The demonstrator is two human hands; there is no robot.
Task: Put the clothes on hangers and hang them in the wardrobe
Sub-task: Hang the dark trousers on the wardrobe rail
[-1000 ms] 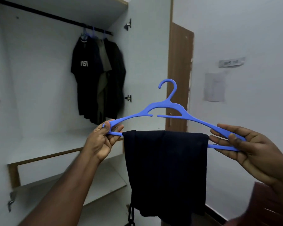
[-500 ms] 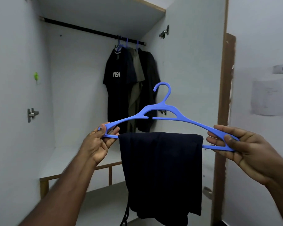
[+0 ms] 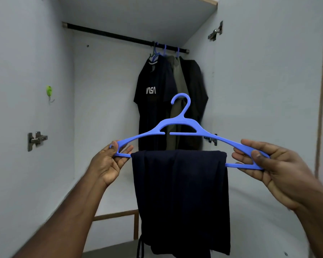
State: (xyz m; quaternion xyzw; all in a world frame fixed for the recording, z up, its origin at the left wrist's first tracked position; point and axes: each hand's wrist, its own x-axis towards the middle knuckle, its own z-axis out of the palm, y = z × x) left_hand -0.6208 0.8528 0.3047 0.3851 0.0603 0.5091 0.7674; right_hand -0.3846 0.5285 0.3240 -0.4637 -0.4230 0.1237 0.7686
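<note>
So far, three garments [image 3: 168, 101] hang on the rail [image 3: 110, 34] at its right end, as best I can count in the dim. My left hand [image 3: 108, 162] and right hand [image 3: 268, 164] pinch the two ends of the blue hanger [image 3: 181, 123], dark trousers [image 3: 181, 198] draped over its bar, held below the rail. Hooking it on remains.

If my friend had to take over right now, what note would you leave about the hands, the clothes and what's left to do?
Left hand grips the left end of the blue hanger; right hand grips its right end.
Dark trousers are draped over the hanger's bottom bar.
Several shirts already hang at the right end of the rail.
Done: trousers are on the hanger.
Left: lift the hook onto the rail, probably on the free stretch left of the shirts, then let go.
</note>
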